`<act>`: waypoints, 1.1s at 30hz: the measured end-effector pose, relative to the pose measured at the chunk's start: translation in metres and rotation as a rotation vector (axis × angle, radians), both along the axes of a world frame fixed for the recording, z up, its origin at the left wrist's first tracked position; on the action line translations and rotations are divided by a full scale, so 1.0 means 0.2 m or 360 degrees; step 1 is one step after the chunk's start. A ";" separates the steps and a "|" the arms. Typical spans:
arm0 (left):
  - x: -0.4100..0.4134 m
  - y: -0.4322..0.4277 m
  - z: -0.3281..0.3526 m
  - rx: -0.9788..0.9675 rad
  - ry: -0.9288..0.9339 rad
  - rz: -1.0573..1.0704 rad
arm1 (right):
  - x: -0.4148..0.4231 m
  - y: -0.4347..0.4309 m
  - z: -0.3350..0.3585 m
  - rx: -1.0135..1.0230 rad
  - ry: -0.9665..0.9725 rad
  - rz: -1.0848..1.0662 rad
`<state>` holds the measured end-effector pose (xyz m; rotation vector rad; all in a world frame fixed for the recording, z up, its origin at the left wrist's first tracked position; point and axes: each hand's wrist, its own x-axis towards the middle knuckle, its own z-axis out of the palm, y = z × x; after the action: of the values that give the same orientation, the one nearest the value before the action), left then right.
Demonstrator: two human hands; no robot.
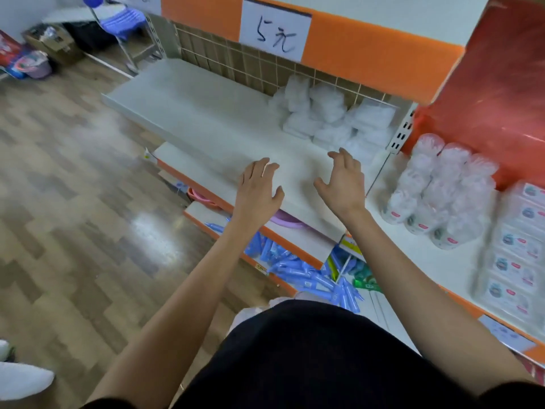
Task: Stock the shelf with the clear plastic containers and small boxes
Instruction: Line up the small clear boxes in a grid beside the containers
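Note:
A white shelf (200, 113) runs from upper left to centre, mostly bare. Clear plastic containers (327, 119) are piled at its far right end against the wire grid back. My left hand (258, 187) and my right hand (343, 180) hover over the shelf's near front edge, fingers spread, holding nothing. On the neighbouring shelf to the right stand clear round jars (439, 190) and flat small boxes (519, 249) with labels. The frame is motion-blurred.
A paper price sign (275, 31) hangs on the orange header above. A red panel (495, 93) rises at the right. Lower shelves hold blue packets (298, 276) and a purple basin (284, 221). Wooden floor lies to the left, with a chair (124, 22) and boxes far back.

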<state>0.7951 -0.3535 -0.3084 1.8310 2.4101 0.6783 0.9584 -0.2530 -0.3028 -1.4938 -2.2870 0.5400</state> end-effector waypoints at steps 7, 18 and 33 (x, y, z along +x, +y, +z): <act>-0.21 0.37 0.02 -0.0030 0.0086 -0.0215 | -0.17 0.23 -0.03 -0.0034 -0.0211 -0.0112; -0.52 0.75 -0.11 -0.0241 0.0430 -0.0665 | -0.36 0.45 -0.17 -0.0023 -0.0388 -0.0460; -0.46 1.11 -0.21 -0.0137 0.0566 -0.1061 | -0.30 0.32 -0.24 0.0494 -0.0325 -0.0489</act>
<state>0.7033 -0.1322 -0.3500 2.6674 1.7251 0.1952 0.8974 -0.1894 -0.3509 -1.7532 -2.1009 -0.0541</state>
